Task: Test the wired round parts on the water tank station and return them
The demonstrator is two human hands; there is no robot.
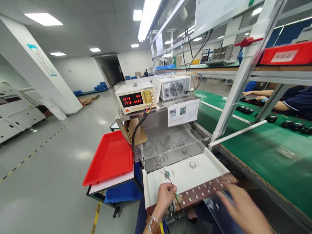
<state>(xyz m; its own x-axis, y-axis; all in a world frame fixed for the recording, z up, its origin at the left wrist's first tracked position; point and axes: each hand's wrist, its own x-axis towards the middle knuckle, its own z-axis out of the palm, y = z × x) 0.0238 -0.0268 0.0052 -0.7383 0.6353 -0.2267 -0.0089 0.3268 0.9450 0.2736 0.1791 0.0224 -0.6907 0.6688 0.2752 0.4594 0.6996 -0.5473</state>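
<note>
My left hand [166, 195], with a brown watch strap on its wrist, is closed in a pinch on a thin dark red wire [161, 167]. That wire loops up to a small green round circuit board [167, 174] lying on the white tray [181, 185]. Just beside the pinching fingertips is a green-sleeved clip [177, 197] on a black lead. My right hand [240, 204] is slightly blurred, its fingers stretched out and apart over the right end of a brown strip [202, 192] with rows of metal studs. It holds nothing that I can see.
A power supply [136, 97] with red digits stands on the metal shelf behind the tray, beside a fan-backed unit [175, 90]. At left is a red bin [110, 157] on a cart. A green conveyor [265, 156] runs at right, with another person's arms [280, 100] over it.
</note>
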